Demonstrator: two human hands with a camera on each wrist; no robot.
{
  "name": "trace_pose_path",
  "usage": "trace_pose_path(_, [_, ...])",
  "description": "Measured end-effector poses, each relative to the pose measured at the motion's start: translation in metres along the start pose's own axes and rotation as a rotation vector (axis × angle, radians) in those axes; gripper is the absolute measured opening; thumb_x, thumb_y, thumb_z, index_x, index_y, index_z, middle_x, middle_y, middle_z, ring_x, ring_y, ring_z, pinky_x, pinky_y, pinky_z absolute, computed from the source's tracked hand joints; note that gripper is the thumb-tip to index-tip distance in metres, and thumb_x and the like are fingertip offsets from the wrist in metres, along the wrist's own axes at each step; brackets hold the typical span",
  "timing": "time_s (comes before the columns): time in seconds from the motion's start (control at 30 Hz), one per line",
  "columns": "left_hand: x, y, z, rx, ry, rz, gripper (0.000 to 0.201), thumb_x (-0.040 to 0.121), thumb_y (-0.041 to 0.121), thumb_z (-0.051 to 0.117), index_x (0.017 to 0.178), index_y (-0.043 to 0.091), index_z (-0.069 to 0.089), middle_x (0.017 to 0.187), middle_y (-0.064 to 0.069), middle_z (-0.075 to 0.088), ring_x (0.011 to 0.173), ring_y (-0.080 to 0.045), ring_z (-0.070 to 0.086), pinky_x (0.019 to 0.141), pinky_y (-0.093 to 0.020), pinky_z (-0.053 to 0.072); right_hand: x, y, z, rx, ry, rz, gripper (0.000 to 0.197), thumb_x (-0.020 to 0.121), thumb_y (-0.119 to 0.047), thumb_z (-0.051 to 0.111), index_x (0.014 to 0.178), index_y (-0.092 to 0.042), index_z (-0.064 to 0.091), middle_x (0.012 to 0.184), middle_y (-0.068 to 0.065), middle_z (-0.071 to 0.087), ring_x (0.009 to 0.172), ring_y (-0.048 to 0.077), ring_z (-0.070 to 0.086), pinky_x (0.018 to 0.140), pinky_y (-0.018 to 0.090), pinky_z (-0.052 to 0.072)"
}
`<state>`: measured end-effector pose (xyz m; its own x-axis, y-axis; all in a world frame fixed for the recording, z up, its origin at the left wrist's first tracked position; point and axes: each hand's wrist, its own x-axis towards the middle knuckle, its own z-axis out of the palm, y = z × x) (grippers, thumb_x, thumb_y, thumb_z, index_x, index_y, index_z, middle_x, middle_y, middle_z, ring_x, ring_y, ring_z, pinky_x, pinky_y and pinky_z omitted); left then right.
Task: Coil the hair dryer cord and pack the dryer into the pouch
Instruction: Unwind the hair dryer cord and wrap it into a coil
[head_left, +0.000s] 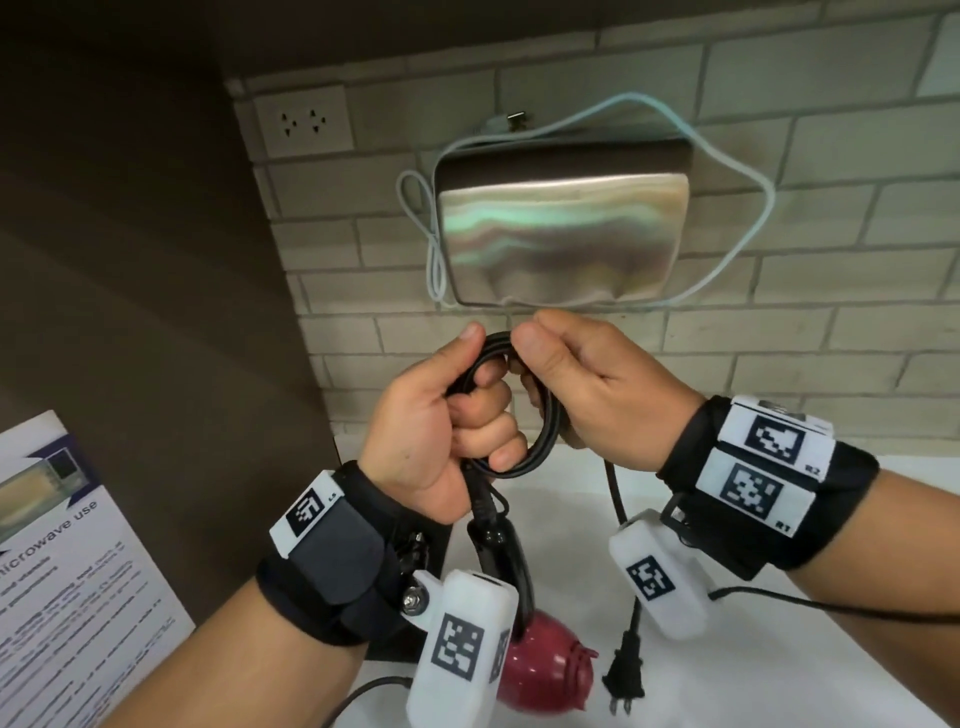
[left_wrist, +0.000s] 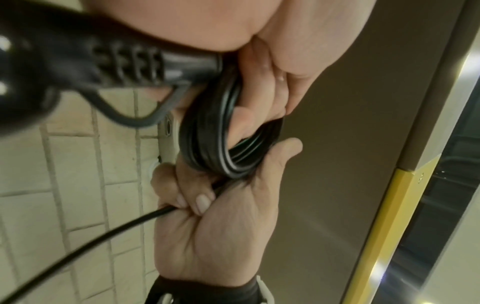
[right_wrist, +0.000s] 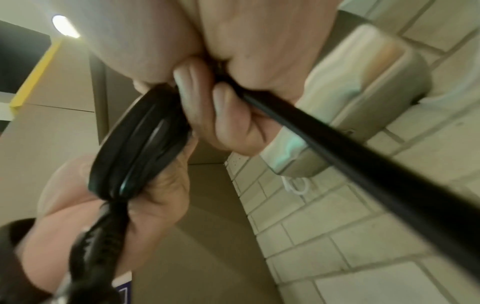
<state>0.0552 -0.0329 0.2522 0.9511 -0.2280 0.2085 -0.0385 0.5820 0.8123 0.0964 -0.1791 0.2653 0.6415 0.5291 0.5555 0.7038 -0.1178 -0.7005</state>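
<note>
The black flat hair dryer cord is wound into a small coil held above the white bench. The left hand is fisted through the coil, fingers curled round its loops. The right hand pinches the top of the coil between thumb and forefinger.

The head view alone shows the dark red rounded hair dryer hanging below the left wrist, and the black two-pin plug dangling at the cord's free end beside it.

The left wrist view alone shows the right hand's lower fingers curled round the loose run of cord. The right wrist view shows that run passing out of the right palm toward the camera.

Behind the hands, an iridescent soft rectangular pouch hangs on the pale brick wall, ringed by a pale looped cable.
</note>
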Motion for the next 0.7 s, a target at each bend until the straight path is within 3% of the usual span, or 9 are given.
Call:
trace_pose_path(0.1, [0.000,0.005,-0.004,-0.055,0.085,0.065,0.035,0.090,0.039,0.045,0.062,0.017,0.045,0.048,0.008,0.009,0.037,-0.012,0.006,0.038,-0.022,0.022,-0.011,0.020,-0.010,0.003,0.023,0.147,0.038,0.096,-0.046,0.046,0.074,-0.015,0.048,0.051,-0.008,0.046,0.039,0.004,0.038,0.042,0.018,0.033])
trace_pose_path(0.23, [0.003,0.025,-0.014,-0.048,0.262,0.198,0.038,0.096,0.038,0.043,0.064,0.018,0.044,0.043,0.010,0.018,0.033,-0.008,0.013,0.035,-0.021,0.026,-0.037,0.050,-0.019,-0.452,0.007,0.250,0.032,0.100,-0.036,0.041,0.078,-0.019,0.058,0.057,-0.011,0.049,0.051,0.001,0.048,0.057,0.025,0.037])
trace_pose_path(0.27, [0.004,0.026,-0.014,-0.012,0.324,0.223,0.038,0.097,0.038,0.044,0.065,0.018,0.044,0.043,0.009,0.020,0.033,-0.008,0.016,0.036,-0.021,0.027,-0.041,0.052,-0.018,-0.511,-0.044,0.300,0.033,0.100,-0.038,0.038,0.084,-0.021,0.061,0.062,-0.011,0.054,0.059,0.002,0.053,0.062,0.027,0.040])
trace_pose_path(0.33, [0.008,0.022,-0.010,0.092,0.430,0.280,0.036,0.098,0.036,0.046,0.067,0.017,0.045,0.046,0.006,0.022,0.035,-0.010,0.018,0.039,-0.022,0.029,-0.045,0.048,-0.008,-0.609,-0.217,0.373,0.034,0.102,-0.036,0.034,0.092,-0.018,0.061,0.075,-0.004,0.060,0.074,0.018,0.060,0.071,0.033,0.047])
trace_pose_path(0.4, [0.012,0.011,-0.002,0.222,0.490,0.351,0.037,0.099,0.032,0.047,0.067,0.015,0.045,0.046,0.005,0.024,0.037,-0.012,0.022,0.042,-0.024,0.032,-0.046,0.036,0.012,-0.770,-0.394,0.341,0.022,0.098,-0.026,0.038,0.093,-0.013,0.054,0.080,0.003,0.055,0.079,0.028,0.059,0.070,0.036,0.050])
trace_pose_path(0.47, [0.016,0.000,0.005,0.375,0.493,0.425,0.037,0.101,0.030,0.044,0.068,0.014,0.045,0.044,0.007,0.030,0.038,-0.012,0.027,0.045,-0.028,0.034,-0.045,0.017,0.030,-0.868,-0.460,0.234,0.010,0.091,-0.022,0.045,0.089,-0.013,0.050,0.080,0.005,0.050,0.076,0.030,0.057,0.065,0.036,0.049])
trace_pose_path(0.57, [0.016,-0.008,0.004,0.633,0.448,0.494,0.032,0.102,0.028,0.042,0.074,0.013,0.045,0.043,0.014,0.039,0.041,-0.006,0.036,0.046,-0.026,0.035,-0.035,-0.013,0.035,-0.788,-0.474,0.087,0.012,0.089,-0.020,0.052,0.079,-0.013,0.052,0.075,0.003,0.054,0.070,0.026,0.056,0.065,0.039,0.054])
trace_pose_path(0.63, [0.015,-0.011,-0.002,0.781,0.371,0.499,0.029,0.101,0.029,0.042,0.078,0.012,0.046,0.046,0.014,0.044,0.044,-0.004,0.040,0.047,-0.023,0.035,-0.024,-0.027,0.023,-0.693,-0.464,0.104,0.013,0.091,-0.025,0.055,0.082,-0.016,0.059,0.077,0.003,0.061,0.071,0.024,0.059,0.070,0.041,0.056])
trace_pose_path(0.7, [0.012,-0.014,-0.008,0.913,0.280,0.458,0.030,0.099,0.035,0.044,0.081,0.011,0.047,0.057,0.010,0.048,0.051,-0.009,0.045,0.052,-0.029,0.039,-0.014,-0.034,0.010,-0.644,-0.477,0.137,0.014,0.090,-0.031,0.060,0.083,-0.019,0.064,0.078,0.004,0.066,0.072,0.023,0.062,0.071,0.042,0.056])
